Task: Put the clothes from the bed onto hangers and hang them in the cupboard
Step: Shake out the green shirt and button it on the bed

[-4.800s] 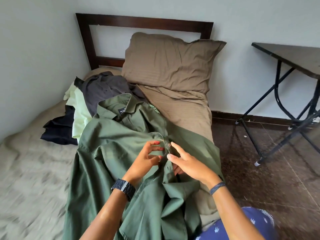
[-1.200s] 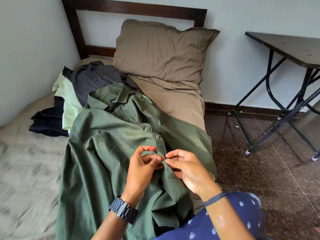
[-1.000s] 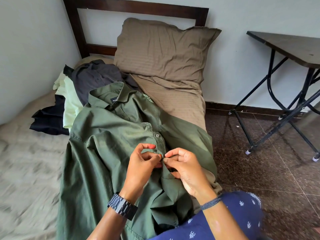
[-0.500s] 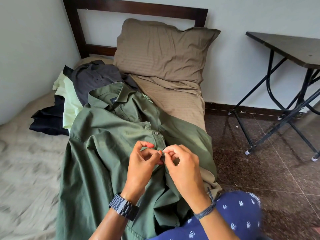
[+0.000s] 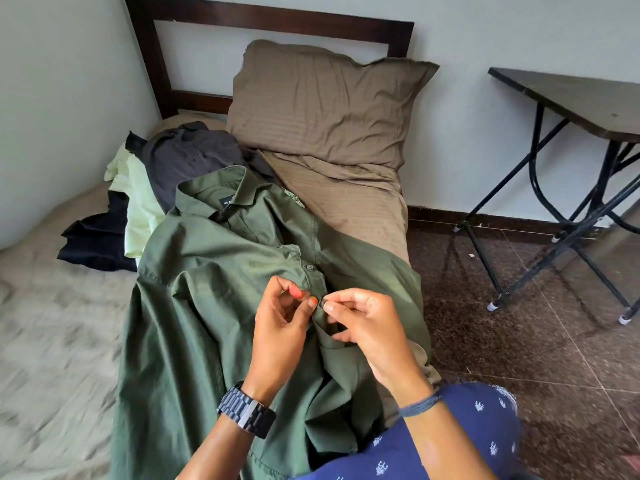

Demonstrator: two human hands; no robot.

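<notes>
One text shows: a small black label (image 5: 227,201) sewn inside the collar (image 5: 221,190) of the green shirt (image 5: 194,306), at about 11 o'clock from the hands. It carries pale capital letters; only the start, "NO", can be read, and the rest is cut off by a fold of the collar and too small to make out. The watch face is turned away, so no numbers can be read there.

collar label (image 5: 227,201) too small to read, table (image 5: 588,98) cut by right edge, shirt hem (image 5: 207,455) off-frame
</notes>
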